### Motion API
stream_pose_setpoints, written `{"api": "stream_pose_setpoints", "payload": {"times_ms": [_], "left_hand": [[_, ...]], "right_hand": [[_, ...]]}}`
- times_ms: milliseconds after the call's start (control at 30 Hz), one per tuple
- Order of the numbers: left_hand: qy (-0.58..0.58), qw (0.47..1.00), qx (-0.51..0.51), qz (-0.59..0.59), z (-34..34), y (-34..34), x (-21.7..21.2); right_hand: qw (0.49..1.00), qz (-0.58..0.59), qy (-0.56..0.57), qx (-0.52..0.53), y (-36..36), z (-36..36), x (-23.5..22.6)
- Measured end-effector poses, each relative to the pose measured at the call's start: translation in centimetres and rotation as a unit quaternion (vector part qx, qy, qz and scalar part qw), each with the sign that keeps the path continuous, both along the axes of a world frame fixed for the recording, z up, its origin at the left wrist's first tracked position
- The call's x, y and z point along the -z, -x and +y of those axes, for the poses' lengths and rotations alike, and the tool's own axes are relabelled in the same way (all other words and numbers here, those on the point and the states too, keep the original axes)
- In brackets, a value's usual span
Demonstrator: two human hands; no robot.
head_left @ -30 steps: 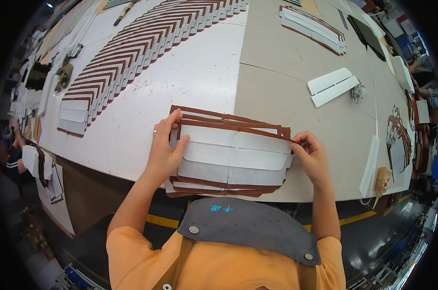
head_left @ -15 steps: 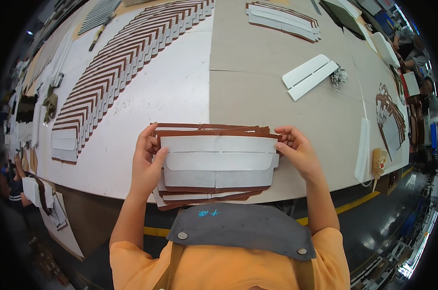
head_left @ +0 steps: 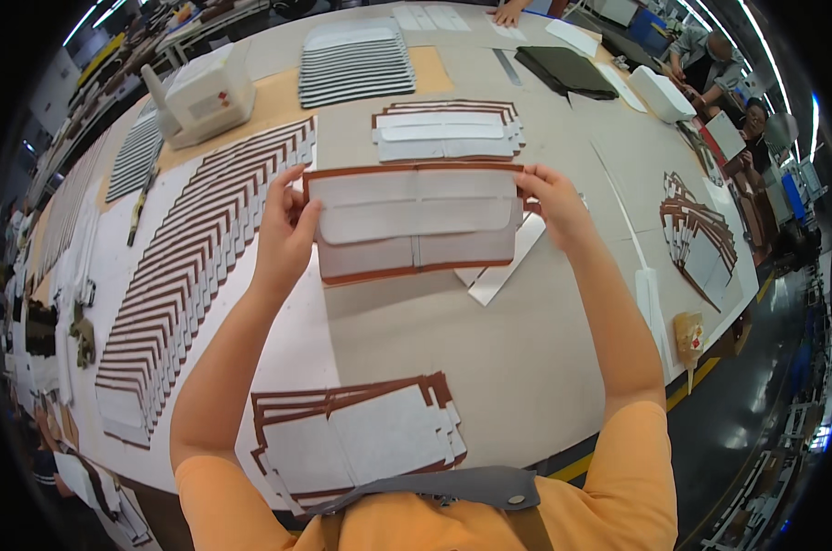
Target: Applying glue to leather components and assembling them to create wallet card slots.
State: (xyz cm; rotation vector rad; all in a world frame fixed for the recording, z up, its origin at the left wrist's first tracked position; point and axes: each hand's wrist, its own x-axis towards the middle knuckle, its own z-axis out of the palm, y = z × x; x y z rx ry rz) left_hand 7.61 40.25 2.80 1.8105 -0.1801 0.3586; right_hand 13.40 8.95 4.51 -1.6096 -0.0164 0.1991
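My left hand (head_left: 290, 231) and my right hand (head_left: 558, 204) pinch the two upper corners of a brown-edged white panel (head_left: 416, 220), holding it up above the table. A paler flap with rounded lower corners lies across its upper part, and a seam runs down its middle. Close to my body rests a loose stack of similar panels (head_left: 370, 436), their edges uneven. Beyond the held panel sits another stack of brown-edged panels (head_left: 448, 138). Partly hidden behind the held one is a white slotted strip (head_left: 508, 262).
A long overlapping row of panels (head_left: 205, 239) slants along the left. Farther back are a white jug (head_left: 209, 101), a ridged grey-white pile (head_left: 356, 69) and dark green pieces (head_left: 567, 73). At right lie fanned panels (head_left: 705, 243) and a tan bottle (head_left: 688, 335). Another person's hand (head_left: 508, 13) shows at the far edge.
Both hands have lifted the top panel off the near stack and carried it forward and up. The rest of the stack stays near my body. The view has tilted farther ahead.
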Motion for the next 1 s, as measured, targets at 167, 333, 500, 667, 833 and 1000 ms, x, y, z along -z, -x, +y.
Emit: {"api": "stream_pose_setpoints", "payload": {"times_ms": [167, 333, 500, 667, 833, 1000], "left_hand": [[-0.014, 0.999, -0.038, -0.017, -2.4, -11.7, 2.4], [-0.107, 0.985, -0.129, -0.026, -4.3, -16.5, 5.6], [-0.023, 0.990, -0.134, -0.050, -4.6, -17.0, 7.0], [-0.001, 0.990, -0.132, -0.048, -4.6, -16.9, 7.3], [-0.035, 0.984, -0.176, -0.008, -4.1, -17.6, 8.0], [-0.092, 0.975, -0.198, 0.033, -4.3, -18.0, 7.7]], "right_hand": [[0.997, -0.036, 0.039, 0.063, -11.2, -0.5, 2.1], [0.952, -0.140, 0.214, 0.170, -17.8, -0.4, 7.0], [0.953, -0.152, 0.192, 0.178, -19.2, -0.8, 9.1], [0.940, -0.169, 0.227, 0.189, -18.9, -1.2, 9.5], [0.922, -0.188, 0.273, 0.202, -17.7, 0.5, 9.3], [0.917, -0.173, 0.292, 0.209, -17.5, 0.5, 9.0]]}}
